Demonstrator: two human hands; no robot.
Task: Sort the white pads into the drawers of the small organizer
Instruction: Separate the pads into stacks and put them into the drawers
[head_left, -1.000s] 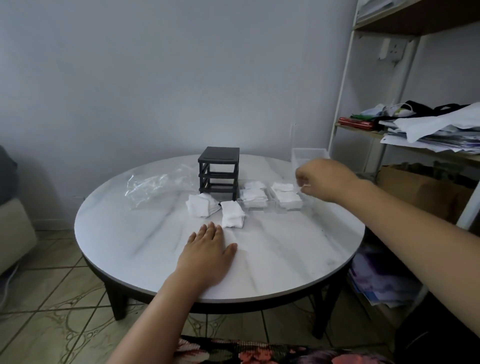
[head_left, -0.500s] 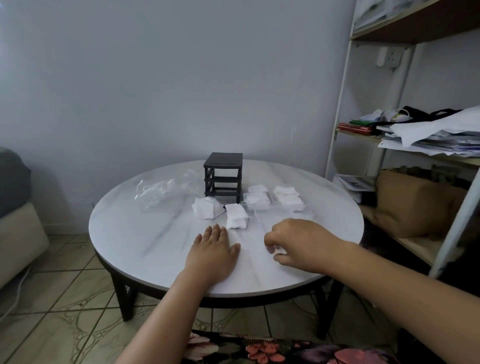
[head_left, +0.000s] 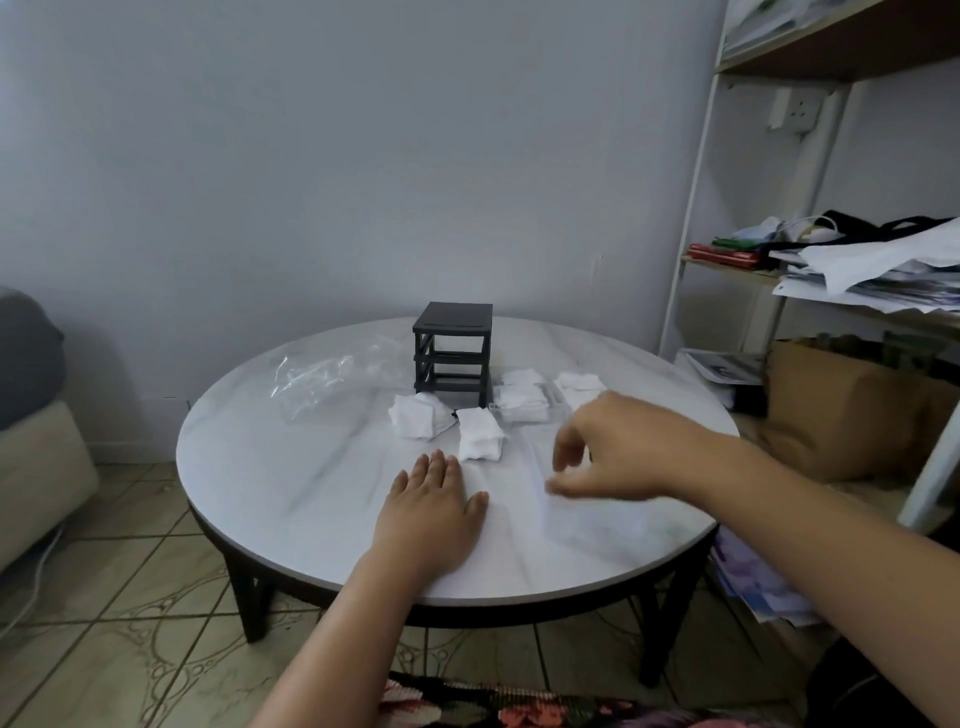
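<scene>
right hand (head_left: 618, 452) hovers over the table (head_left: 311, 499), fingers curled loosely apart, grip empty as far as the blur lets me tell. a faint clear drawer (head_left: 587, 514) seems to lie under it, hard to confirm. left hand (head_left: 434, 512) lies flat, palm down, fingers together, holding nothing.

risks: the clear drawer is nearly invisible on the marble, so a sweep of the right hand could knock it toward the table edge; the loose pads are light and could scatter or lift in clumps.

counts: two loose pad piles, one (head_left: 418, 415) left, one (head_left: 480, 434) just ahead of the left hand; two pad stacks in clear drawers (head_left: 522, 402) (head_left: 579, 384) right of the organizer frame (head_left: 454, 353); one frame, three slots empty; one plastic bag (head_left: 322, 379).
</scene>
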